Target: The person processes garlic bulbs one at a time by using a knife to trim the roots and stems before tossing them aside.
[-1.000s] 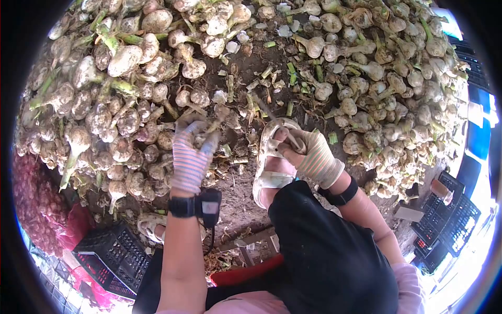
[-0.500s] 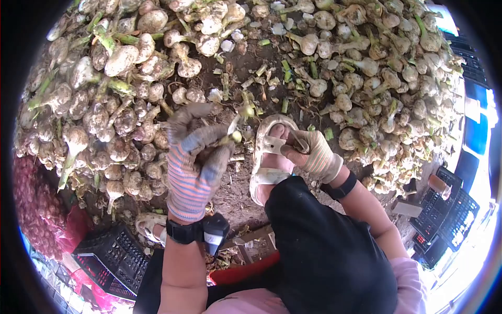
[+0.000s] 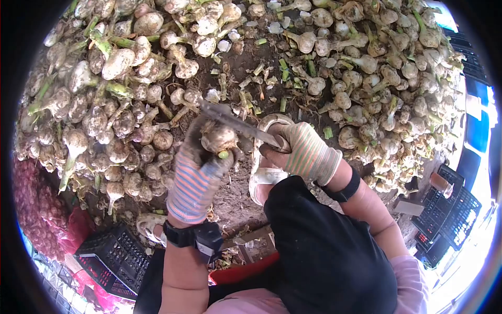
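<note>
My left hand [image 3: 194, 172], in a striped, dirt-stained glove, is closed around a garlic bulb [image 3: 218, 137]. The bulb's cut green stem end points down toward my body. In a matching glove, my right hand [image 3: 306, 152] grips the handle of a knife [image 3: 240, 124]. The knife's blade reaches left across the far side of the bulb, overlapping its root end in this view. Beneath the right hand is a light clog [image 3: 269, 175] on a foot.
Soil-covered garlic piles rise on the left [image 3: 99, 123] and right [image 3: 387, 78], with stem scraps [image 3: 285, 70] between them. Black crates [image 3: 117, 259] stand at lower left, more crates [image 3: 444, 209] at right. A red mesh sack [image 3: 39, 199] sits at far left.
The left hand has turned, bringing the garlic bulb into plain view. The knife in the right hand has swung left, its blade now across the bulb. A loose stem piece near the left fingers is gone.
</note>
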### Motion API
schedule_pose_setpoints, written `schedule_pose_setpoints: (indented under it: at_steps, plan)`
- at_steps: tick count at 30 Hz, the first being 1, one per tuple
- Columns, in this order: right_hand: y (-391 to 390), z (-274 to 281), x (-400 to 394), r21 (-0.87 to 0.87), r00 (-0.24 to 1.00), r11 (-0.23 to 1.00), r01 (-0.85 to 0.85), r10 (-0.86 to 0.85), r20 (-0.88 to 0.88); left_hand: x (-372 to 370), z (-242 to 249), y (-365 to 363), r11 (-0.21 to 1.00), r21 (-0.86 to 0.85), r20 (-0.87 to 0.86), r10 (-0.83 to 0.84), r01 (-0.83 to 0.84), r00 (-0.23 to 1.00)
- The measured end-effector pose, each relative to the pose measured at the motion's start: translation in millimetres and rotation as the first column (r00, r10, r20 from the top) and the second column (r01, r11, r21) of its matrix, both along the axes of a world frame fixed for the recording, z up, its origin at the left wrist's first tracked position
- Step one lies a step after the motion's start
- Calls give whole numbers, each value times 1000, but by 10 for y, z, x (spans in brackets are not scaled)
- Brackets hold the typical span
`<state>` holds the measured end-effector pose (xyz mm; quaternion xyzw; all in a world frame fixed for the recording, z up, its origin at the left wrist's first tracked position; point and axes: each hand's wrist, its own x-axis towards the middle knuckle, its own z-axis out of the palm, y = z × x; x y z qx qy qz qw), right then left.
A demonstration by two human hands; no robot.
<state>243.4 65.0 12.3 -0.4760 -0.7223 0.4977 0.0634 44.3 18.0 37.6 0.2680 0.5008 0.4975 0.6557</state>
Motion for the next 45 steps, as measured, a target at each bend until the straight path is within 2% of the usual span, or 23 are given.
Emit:
schedule_pose_setpoints:
  at_steps: [2,3,6,7,8,10,12,19,24,28,29,30,32,33,34,36,37,38,40,42,43,44,45]
  plan:
    - [35,39,37,5,1000,1000,-19,19,11,-21,-27,-46,988,-121,-220,-123,98,968]
    - [42,49,73,23,1000,1000,-8,7,23,-15,-66,-100,997,-63,-236,-59,45,970]
    - [63,141,125,61,996,998,-24,19,84,-72,26,-70,989,-145,-43,-24,17,999]
    - [66,151,134,80,995,994,-69,63,74,-37,86,-22,983,-27,-374,-177,181,910]
    - [69,163,138,100,992,989,-113,107,65,-51,138,-11,983,-28,-372,-179,181,911]
    - [73,201,104,129,991,982,-136,133,31,-94,193,-21,884,139,-577,-294,447,762]
    - [79,268,48,222,981,955,-194,194,26,-78,144,-47,922,59,-572,-282,382,770]
    - [116,417,-51,193,959,942,-273,283,-26,-50,37,-120,958,-49,-601,-255,283,758]
    - [41,188,-1,220,965,941,-256,261,5,62,-26,-217,983,-117,-299,-172,143,939]
    - [-4,13,90,305,958,921,-242,276,-74,133,6,-227,965,-211,-78,-175,156,981]
    - [-3,-47,132,308,957,920,-242,280,-83,109,-40,-211,935,-5,-470,-314,354,825]
    - [5,-137,186,307,956,920,-242,280,-83,98,-10,-239,935,-6,-469,-315,354,825]
    - [33,-348,358,214,995,974,-73,86,-52,68,117,-304,951,64,-284,-274,303,919]
    - [12,-438,513,236,1000,972,-7,5,10,-34,174,-295,933,-119,26,-340,341,940]
    - [3,-494,639,261,996,964,46,-64,62,-52,139,-347,936,-128,16,-328,328,944]
    - [-39,-349,684,253,984,958,137,-162,80,-32,21,-320,972,-231,132,-6,37,991]
    - [-68,-346,710,129,968,963,237,-245,49,6,55,-230,927,-359,326,232,-107,916]
    - [-73,-370,698,136,969,962,236,-244,43,-132,-270,-211,981,-191,-154,-50,20,987]
    - [-133,-454,626,-255,854,829,497,-520,-27,-129,-467,-79,959,-284,-62,3,-21,998]
    - [-247,-599,522,-272,816,812,517,-563,-129,318,-1,142,963,134,-137,-216,234,967]
    - [-322,-661,491,-323,775,790,522,-597,-208,365,111,191,966,123,-136,-210,227,968]
    - [-303,-679,474,-360,726,776,518,-621,-296,392,185,302,891,278,-353,-252,358,901]
    - [-277,-621,494,-314,793,792,523,-587,-161,397,198,436,770,391,-561,-236,505,793]
